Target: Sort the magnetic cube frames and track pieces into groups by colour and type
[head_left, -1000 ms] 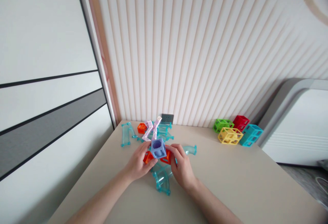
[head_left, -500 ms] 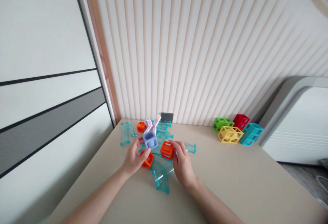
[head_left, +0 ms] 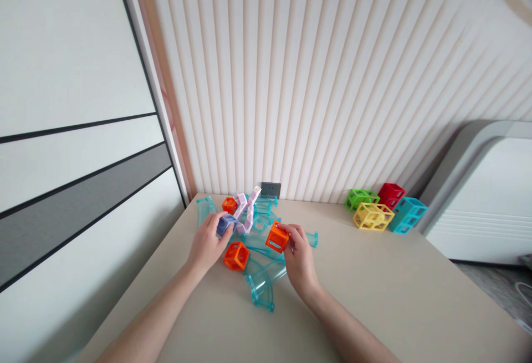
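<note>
Before the fluted wall (head_left: 266, 75), both grips hold cubes above the table (head_left: 357, 291).

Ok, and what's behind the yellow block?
Behind the yellow block, the green block shows toward the left and the red block toward the right. The yellow one partly covers both, so anything smaller there can't be seen.

blue block (head_left: 225, 225) partly behind left fingers (head_left: 214, 218), forearms (head_left: 154, 308) cut off
</note>
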Demonstrator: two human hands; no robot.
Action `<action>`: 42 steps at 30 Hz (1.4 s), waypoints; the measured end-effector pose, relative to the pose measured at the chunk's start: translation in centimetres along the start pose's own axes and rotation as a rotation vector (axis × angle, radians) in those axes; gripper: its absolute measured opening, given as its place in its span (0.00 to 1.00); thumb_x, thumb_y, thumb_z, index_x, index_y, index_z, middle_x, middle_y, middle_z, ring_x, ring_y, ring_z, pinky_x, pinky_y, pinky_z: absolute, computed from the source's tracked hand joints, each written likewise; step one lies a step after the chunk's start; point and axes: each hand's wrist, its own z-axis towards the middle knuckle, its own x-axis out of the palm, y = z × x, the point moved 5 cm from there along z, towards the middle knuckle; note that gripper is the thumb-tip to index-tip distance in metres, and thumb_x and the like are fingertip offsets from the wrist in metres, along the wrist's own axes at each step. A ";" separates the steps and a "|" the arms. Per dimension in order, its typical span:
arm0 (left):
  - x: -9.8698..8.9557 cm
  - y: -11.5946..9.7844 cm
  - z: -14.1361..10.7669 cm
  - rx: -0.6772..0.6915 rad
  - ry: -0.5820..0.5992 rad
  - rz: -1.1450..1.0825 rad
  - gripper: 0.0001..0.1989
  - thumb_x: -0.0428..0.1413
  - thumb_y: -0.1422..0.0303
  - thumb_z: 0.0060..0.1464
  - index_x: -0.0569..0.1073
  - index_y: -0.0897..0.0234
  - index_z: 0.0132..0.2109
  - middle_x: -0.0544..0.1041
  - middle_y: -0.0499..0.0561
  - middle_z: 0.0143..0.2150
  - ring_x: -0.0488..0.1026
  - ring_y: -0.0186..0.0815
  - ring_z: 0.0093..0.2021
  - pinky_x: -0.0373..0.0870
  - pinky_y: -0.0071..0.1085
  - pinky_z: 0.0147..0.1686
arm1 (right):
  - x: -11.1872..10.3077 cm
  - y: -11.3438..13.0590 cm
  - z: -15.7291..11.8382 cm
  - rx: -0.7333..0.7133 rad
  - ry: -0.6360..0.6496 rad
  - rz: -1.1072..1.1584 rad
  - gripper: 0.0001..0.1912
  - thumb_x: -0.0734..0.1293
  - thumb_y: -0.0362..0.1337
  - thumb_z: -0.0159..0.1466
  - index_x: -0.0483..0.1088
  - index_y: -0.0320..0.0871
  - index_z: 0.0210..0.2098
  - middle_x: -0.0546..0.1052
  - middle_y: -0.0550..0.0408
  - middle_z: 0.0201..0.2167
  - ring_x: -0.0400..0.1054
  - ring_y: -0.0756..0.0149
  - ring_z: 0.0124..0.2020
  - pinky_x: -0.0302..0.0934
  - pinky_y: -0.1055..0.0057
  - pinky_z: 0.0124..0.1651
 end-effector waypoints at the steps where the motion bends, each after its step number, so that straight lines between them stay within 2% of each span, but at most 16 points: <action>1: 0.1 0.0 0.0 0.000 0.006 0.015 0.14 0.52 0.60 0.64 0.69 0.60 0.52 0.78 0.56 0.46 0.78 0.45 0.45 0.75 0.41 0.47 | 0.0 0.0 0.0 0.002 -0.001 0.006 0.18 0.61 0.29 0.61 0.77 0.48 0.44 0.74 0.50 0.41 0.72 0.61 0.40 0.69 0.67 0.43; 7: 0.7 0.4 -0.2 -0.009 0.063 0.106 0.13 0.51 0.60 0.65 0.70 0.59 0.52 0.78 0.56 0.46 0.79 0.46 0.45 0.76 0.41 0.45 | 0.4 -0.4 -0.3 0.024 0.034 0.041 0.17 0.60 0.28 0.60 0.77 0.47 0.42 0.72 0.50 0.41 0.71 0.63 0.37 0.69 0.70 0.38; 20: 1.1 -0.1 -0.7 -0.033 0.207 0.266 0.16 0.51 0.62 0.64 0.69 0.62 0.56 0.80 0.59 0.45 0.80 0.50 0.44 0.75 0.41 0.42 | 0.8 -0.3 -0.4 -0.005 0.074 0.061 0.18 0.61 0.25 0.57 0.77 0.46 0.39 0.75 0.50 0.42 0.73 0.61 0.40 0.70 0.67 0.42; 26: 0.5 -0.6 -0.6 -0.015 0.136 0.379 0.23 0.51 0.59 0.63 0.67 0.66 0.60 0.80 0.63 0.44 0.79 0.55 0.43 0.74 0.47 0.42 | 0.9 -0.4 -0.5 -0.004 0.089 0.075 0.18 0.60 0.25 0.57 0.77 0.46 0.39 0.76 0.49 0.43 0.74 0.61 0.42 0.70 0.68 0.43; 29: -0.6 -1.4 -0.3 0.077 0.062 0.327 0.22 0.51 0.60 0.63 0.68 0.64 0.60 0.79 0.62 0.47 0.77 0.54 0.48 0.72 0.47 0.47 | 0.9 -0.3 -0.4 -0.012 0.087 0.083 0.17 0.60 0.25 0.57 0.77 0.46 0.39 0.76 0.49 0.42 0.75 0.61 0.42 0.70 0.68 0.43; 31: -1.1 -2.5 -0.2 0.216 0.085 0.226 0.20 0.51 0.62 0.63 0.68 0.62 0.60 0.78 0.61 0.51 0.75 0.51 0.52 0.69 0.46 0.53 | 0.9 -0.2 -0.4 -0.017 0.085 0.092 0.17 0.60 0.26 0.57 0.76 0.46 0.39 0.76 0.50 0.42 0.75 0.61 0.42 0.70 0.68 0.43; 35: -0.8 -4.6 -0.7 0.508 0.348 0.110 0.23 0.55 0.58 0.61 0.70 0.60 0.60 0.79 0.57 0.49 0.75 0.48 0.50 0.66 0.46 0.54 | 1.0 -0.1 -0.4 -0.026 0.095 0.104 0.17 0.60 0.26 0.57 0.76 0.46 0.39 0.76 0.49 0.42 0.74 0.61 0.42 0.70 0.68 0.43; 38: -0.2 -5.2 -1.1 0.570 0.461 0.152 0.25 0.58 0.53 0.58 0.73 0.62 0.57 0.80 0.57 0.43 0.76 0.49 0.45 0.65 0.49 0.52 | 1.2 -0.2 -0.6 -0.017 0.107 0.112 0.17 0.61 0.26 0.56 0.76 0.45 0.40 0.76 0.49 0.42 0.74 0.61 0.42 0.69 0.68 0.43; 42: 0.3 -4.9 -1.3 0.582 0.461 0.177 0.26 0.61 0.50 0.55 0.75 0.64 0.53 0.80 0.57 0.41 0.75 0.49 0.44 0.64 0.50 0.53 | 1.7 -0.3 -1.0 -0.005 0.131 0.135 0.17 0.61 0.27 0.56 0.76 0.45 0.40 0.76 0.49 0.42 0.74 0.61 0.41 0.68 0.68 0.42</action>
